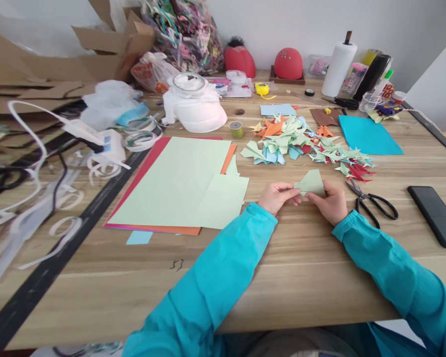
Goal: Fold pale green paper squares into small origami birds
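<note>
Between my hands is a folded piece of pale green paper (312, 182), held just above the wooden table. My left hand (277, 197) pinches its left end between thumb and fingers. On its lower right edge, my right hand (331, 202) grips the paper, thumb in front. Just beyond the hands lies a heap of folded paper pieces (286, 141) in green, blue, orange and red. Black-handled scissors (375, 201) rest to the right of my right hand. Left of my left hand, a smaller pale green sheet (226, 198) overlaps a stack of large coloured sheets (163, 183).
A black phone (435, 215) lies at the right edge. Behind the heap are a bright blue sheet (369, 135) and a spool (237, 130). A white power strip (109, 144) with cables (40, 144) crowds the left. Boxes and bags (186, 39) line the back.
</note>
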### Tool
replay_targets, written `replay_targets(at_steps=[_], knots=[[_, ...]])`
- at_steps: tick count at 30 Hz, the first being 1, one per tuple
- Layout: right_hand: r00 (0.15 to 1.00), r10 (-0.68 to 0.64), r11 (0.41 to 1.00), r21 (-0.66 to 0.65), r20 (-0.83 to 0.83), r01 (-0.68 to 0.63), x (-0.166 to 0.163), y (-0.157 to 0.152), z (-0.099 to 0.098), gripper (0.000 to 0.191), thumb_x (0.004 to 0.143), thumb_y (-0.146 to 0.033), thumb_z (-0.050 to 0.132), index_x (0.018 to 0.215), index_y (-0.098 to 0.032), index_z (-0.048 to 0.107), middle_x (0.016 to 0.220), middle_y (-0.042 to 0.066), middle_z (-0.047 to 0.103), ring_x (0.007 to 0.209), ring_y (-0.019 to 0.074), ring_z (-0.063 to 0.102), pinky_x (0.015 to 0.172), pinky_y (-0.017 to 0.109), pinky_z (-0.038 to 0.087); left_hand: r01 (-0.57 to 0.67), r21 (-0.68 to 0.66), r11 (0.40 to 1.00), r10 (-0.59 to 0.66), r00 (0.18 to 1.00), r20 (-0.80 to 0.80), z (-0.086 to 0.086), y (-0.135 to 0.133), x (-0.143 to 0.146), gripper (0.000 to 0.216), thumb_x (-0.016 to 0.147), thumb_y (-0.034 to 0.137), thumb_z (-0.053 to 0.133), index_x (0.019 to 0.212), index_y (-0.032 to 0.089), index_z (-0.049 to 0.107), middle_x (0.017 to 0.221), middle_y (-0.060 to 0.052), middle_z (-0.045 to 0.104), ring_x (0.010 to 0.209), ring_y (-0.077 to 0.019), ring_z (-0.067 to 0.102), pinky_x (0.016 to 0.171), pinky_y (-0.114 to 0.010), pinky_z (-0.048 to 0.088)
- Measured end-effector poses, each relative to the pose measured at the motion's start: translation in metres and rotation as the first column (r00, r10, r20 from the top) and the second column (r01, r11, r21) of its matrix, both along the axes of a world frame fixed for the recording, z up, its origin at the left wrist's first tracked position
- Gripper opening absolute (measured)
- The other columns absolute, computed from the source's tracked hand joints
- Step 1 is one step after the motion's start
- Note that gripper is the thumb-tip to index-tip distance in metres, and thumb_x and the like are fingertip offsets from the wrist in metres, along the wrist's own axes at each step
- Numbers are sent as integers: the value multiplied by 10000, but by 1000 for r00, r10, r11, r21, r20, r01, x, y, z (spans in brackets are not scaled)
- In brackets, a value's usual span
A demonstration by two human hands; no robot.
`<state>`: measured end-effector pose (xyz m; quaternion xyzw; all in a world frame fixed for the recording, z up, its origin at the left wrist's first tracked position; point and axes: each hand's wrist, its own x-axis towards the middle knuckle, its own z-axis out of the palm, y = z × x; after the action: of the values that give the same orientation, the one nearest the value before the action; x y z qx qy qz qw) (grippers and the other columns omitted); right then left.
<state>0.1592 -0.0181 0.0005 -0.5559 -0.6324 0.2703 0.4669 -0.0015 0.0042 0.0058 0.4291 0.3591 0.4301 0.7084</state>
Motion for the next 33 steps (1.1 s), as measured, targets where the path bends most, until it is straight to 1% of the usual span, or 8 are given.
replay_targets(at_steps=[5,9,12,16,22,27,30,33], knots=[[997,32,999,-39,-63,-34,0,0,1,229,644,-330,688,783,-159,622,673,22,641,609,169,574,548,284,464,-11,-19,1000,11,1000,1,0,1,0,274,515,318,769,610,90,650,513,-20,609,477,-107,568,485,-237,463],[974,42,990,-123,-222,-71,-1,1,4,269,621,-364,711,782,-172,612,620,4,622,508,145,555,480,283,473,-47,-34,998,48,999,14,-2,2,0,274,498,296,780,619,86,651,519,-24,614,496,-115,578,520,-256,479],[949,13,987,-149,-315,-63,-2,1,8,312,565,-367,753,770,-172,619,597,3,628,501,151,571,491,292,494,-54,-25,998,55,998,17,-2,1,1,275,499,291,781,619,83,647,522,-26,616,497,-122,584,526,-265,485],[933,11,985,-156,-360,-71,-3,2,11,294,532,-355,776,702,-171,622,577,0,624,497,144,571,509,291,502,-30,-8,1000,30,1000,-4,-2,0,0,264,525,295,770,622,85,643,525,-26,618,501,-127,593,520,-262,492],[852,-14,985,-155,-523,-79,1,6,2,484,477,-299,809,895,-180,595,694,-5,662,530,129,587,511,272,505,58,59,997,-54,996,-70,1,-1,-1,298,551,312,761,714,84,658,534,-31,628,490,-123,589,488,-244,491],[840,22,981,-151,-542,-124,3,8,-3,528,505,-321,797,965,-185,577,803,24,677,610,139,605,523,264,508,94,65,993,-90,993,-74,2,-1,-2,336,540,313,771,756,83,656,622,-56,662,532,-142,618,486,-243,501],[840,29,978,-157,-542,-135,3,8,-2,511,513,-312,796,960,-185,582,796,26,677,633,146,612,532,265,510,96,42,994,-94,994,-46,2,-1,-3,370,532,319,775,795,87,656,710,-77,681,547,-156,632,478,-247,505],[854,26,974,-178,-519,-138,2,7,-1,510,515,-330,792,956,-181,584,774,27,675,633,161,624,541,284,519,92,10,996,-91,995,-30,2,-1,-3,373,547,354,763,783,85,661,714,-88,684,543,-158,635,491,-250,514]])
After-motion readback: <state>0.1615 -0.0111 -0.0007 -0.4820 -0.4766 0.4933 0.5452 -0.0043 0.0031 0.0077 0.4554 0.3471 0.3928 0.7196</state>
